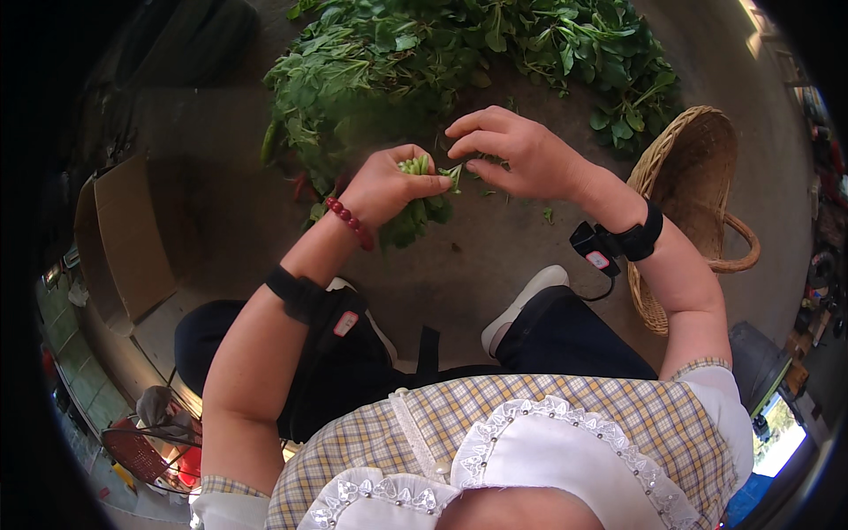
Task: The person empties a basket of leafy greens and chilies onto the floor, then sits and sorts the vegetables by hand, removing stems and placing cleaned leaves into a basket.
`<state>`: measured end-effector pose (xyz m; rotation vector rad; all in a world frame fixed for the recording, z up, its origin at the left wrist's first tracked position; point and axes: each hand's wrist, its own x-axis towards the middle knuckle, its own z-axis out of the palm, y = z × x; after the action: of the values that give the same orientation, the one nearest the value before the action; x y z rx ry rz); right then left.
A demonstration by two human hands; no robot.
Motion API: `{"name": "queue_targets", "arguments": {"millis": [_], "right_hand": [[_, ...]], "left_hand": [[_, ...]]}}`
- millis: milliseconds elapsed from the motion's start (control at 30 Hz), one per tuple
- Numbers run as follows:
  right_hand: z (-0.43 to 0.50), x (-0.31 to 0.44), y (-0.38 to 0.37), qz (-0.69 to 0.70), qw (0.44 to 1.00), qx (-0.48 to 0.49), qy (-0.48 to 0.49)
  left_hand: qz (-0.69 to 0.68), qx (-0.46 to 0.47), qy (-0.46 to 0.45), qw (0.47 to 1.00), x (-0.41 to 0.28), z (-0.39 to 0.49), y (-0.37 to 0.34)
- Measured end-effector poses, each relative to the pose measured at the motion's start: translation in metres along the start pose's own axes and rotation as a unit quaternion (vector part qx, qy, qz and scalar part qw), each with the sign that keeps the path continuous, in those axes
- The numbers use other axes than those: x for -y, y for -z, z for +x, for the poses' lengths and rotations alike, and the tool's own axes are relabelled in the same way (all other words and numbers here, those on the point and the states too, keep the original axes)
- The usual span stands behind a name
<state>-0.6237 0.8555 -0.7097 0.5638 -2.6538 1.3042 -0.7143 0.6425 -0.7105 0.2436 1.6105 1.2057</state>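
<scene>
My left hand (391,179) is closed around a bunch of leafy greens. The cut pale-green stems (415,165) poke out above the thumb, while the leaves (417,218) hang below the palm. Just right of it is my right hand (517,156), its fingers apart and slightly curled. A thin pale stem piece (454,175) lies between the left thumb tip and the right thumb; whether the right thumb touches it is hard to tell. Beyond both hands, a big heap of leafy greens (371,66) spreads over the concrete floor (450,291).
A wicker basket (695,159) with a loop handle stands tilted beside my right forearm. To the left is an open cardboard box (132,238). My shoes (527,305) are near, and leaf scraps (548,214) dot the floor. A red plastic basket (136,450) sits at lower left.
</scene>
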Motion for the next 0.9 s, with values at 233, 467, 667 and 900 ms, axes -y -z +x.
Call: {"name": "queue_targets", "arguments": {"millis": [233,467,667,900], "right_hand": [[0.002,0.004,-0.001,-0.073,0.995,-0.003,0.066],[0.001,0.002,-0.003,-0.153,0.982,-0.003,0.108],[-0.001,0.003,-0.002,-0.074,0.996,-0.003,0.041],[-0.001,-0.014,0.021,-0.005,0.973,0.116,-0.201]], "left_hand": [[0.007,0.016,0.033,0.999,-0.009,-0.003,0.001],[-0.055,0.041,0.041,0.997,-0.017,-0.006,-0.001],[-0.082,0.056,0.051,0.994,-0.022,-0.007,-0.002],[-0.057,0.063,0.059,0.995,-0.021,-0.008,0.002]]}}
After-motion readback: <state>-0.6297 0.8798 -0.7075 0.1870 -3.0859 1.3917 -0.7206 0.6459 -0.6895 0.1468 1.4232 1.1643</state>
